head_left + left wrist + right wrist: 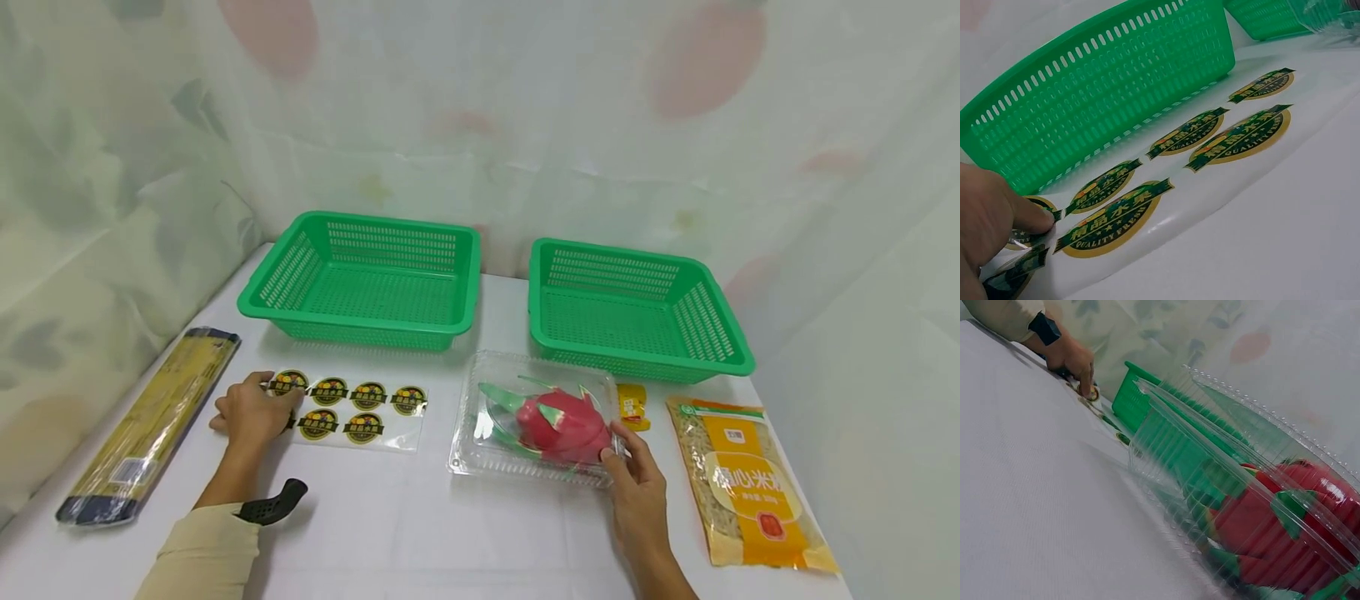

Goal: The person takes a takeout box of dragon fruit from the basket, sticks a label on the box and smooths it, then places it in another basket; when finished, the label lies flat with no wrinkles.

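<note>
A clear plastic clamshell box (474, 446) lies on the table with a pink dragon fruit (564, 425) inside, its leaf-like tips green. My right hand (639, 487) grips the box at its near right corner, thumb on top. To the left, a sheet of round fruit stickers (401, 433) lies flat in front of a basket. My left hand (253, 410) holds the sheet's left end, the thumb against a sticker; its other fingertips are partly hidden. In the left wrist view, the sticker labels (1113, 219) read "Quality Fresh". Whether the box lid is fastened, I cannot tell.
Two green plastic baskets, left (360, 325) and right (645, 354), stand at the back before a patterned curtain. A long pack of dry noodles (153, 421) lies far left. On the right are an orange rice noodle bag (753, 483) and a small yellow packet (632, 406) beside the box.
</note>
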The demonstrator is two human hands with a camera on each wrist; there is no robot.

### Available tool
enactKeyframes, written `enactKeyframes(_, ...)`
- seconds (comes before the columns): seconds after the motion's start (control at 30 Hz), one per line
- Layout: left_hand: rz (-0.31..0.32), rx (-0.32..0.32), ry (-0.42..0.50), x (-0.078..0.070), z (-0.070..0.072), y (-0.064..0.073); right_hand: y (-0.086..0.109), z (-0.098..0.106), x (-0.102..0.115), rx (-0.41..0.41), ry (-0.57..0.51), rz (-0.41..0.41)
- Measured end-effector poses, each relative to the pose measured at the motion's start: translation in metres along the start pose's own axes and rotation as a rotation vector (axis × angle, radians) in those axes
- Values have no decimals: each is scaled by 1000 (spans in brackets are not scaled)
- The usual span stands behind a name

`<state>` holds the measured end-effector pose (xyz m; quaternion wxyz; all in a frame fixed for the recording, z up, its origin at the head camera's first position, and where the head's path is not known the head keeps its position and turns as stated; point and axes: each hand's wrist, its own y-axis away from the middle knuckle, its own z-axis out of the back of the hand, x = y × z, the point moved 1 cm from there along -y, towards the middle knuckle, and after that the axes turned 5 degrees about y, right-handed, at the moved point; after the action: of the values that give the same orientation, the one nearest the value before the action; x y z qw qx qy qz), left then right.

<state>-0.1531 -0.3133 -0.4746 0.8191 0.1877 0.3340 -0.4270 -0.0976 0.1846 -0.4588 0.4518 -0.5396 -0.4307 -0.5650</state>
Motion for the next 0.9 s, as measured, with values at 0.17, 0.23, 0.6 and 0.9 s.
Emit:
enactKeyframes(0.17,16,-37,75,0,0,0,0,0,-1,-6,3,-2)
enactKeyframes(0.23,20,-53,106,0,1,-1,0,0,-1,-5,0,5)
enactKeyframes(0.6,-17,-78,192,3,7,0,0,0,0,-4,4,8)
enactKeyframes(0.9,-137,12,319,8,19,4,1,0,-1,-15,9,0)
